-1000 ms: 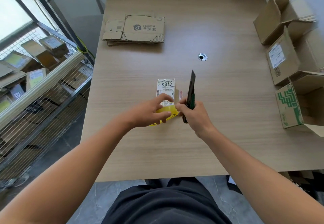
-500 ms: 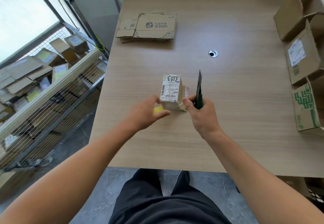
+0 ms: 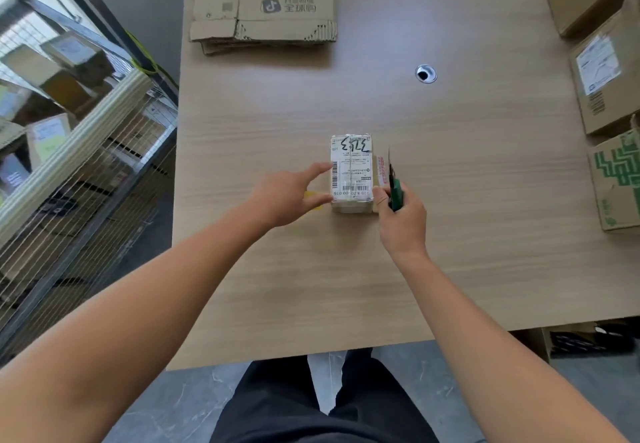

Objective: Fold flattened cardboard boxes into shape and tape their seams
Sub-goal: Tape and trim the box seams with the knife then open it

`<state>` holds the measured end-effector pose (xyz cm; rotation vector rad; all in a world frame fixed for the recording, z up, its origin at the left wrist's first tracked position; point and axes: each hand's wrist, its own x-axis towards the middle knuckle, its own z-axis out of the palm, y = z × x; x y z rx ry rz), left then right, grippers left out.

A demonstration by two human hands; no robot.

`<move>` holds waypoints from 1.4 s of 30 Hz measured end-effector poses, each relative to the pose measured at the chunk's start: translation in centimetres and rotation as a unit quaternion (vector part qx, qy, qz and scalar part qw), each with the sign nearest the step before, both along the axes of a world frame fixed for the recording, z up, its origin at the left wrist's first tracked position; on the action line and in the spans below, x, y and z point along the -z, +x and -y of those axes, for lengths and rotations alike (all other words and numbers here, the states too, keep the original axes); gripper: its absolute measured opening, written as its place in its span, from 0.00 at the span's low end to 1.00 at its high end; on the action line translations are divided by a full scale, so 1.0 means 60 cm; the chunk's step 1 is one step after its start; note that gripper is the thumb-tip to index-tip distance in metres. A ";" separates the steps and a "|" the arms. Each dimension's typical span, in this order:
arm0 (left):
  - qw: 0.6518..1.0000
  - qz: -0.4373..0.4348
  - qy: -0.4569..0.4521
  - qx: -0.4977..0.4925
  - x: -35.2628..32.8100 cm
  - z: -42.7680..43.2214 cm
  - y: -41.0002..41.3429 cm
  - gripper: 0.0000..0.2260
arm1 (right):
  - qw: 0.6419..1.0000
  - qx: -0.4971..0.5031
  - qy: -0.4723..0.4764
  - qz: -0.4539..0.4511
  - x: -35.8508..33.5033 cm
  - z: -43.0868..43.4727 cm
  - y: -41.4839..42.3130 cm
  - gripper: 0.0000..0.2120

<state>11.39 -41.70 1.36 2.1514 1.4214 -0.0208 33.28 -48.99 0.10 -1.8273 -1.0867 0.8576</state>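
The left hand point(image 3: 289, 196) lies with its fingers point(image 3: 320, 167) stretched out and loosely spread, holding nothing; the forefinger tip touches the left side of the small box point(image 3: 351, 172) and the thumb reaches toward its near left corner; a yellow thing point(image 3: 309, 195) shows under this hand, mostly hidden, and what it is cannot be told; the right hand point(image 3: 401, 222) has its fingers curled tight round the green handle of a utility knife point(image 3: 396, 193), whose dark blade points away from the person just beside the box's right side; the right thumb touches the near right corner of the box; the small box stands closed near the middle of the table point(image 3: 485, 234), between the two hands, with a white shipping label and black handwriting on its top face; a stack of flattened cardboard point(image 3: 263, 9) lies at the far side of the table, well apart from the hands; a round cable hole point(image 3: 426, 73) sits in the tabletop to its right; along the right edge stand several formed boxes point(image 3: 609, 82), one with a green print point(image 3: 620, 179), their insides not visible; left of the table a wire rack point(image 3: 86, 151) holds more cardboard cartons
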 end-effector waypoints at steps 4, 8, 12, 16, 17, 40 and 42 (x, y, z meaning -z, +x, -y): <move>0.999 0.001 0.020 0.026 0.039 -0.011 0.009 0.26 | 0.991 -0.024 0.001 0.133 0.033 -0.005 0.003 0.09; 0.995 -0.020 0.085 0.041 0.056 -0.014 0.028 0.25 | 0.997 0.011 -0.022 0.079 0.053 -0.008 0.015 0.06; 0.989 -0.046 0.129 0.058 0.059 -0.011 0.037 0.26 | 0.992 0.039 -0.047 -0.110 0.059 -0.009 0.024 0.04; 0.992 -0.052 0.100 0.060 0.051 -0.012 0.037 0.26 | 0.963 0.124 -0.028 -0.239 0.060 -0.022 0.027 0.04; 0.992 -0.056 0.094 0.059 0.049 -0.012 0.038 0.26 | 0.960 0.123 -0.024 -0.251 0.061 -0.023 0.028 0.06; 0.985 -0.080 0.151 0.005 0.056 0.022 0.068 0.31 | 0.967 -0.174 0.087 0.163 0.069 0.018 0.011 0.21; 0.988 -0.092 0.121 0.020 0.049 0.016 0.063 0.31 | 0.963 -0.167 0.096 0.191 0.074 0.016 0.014 0.24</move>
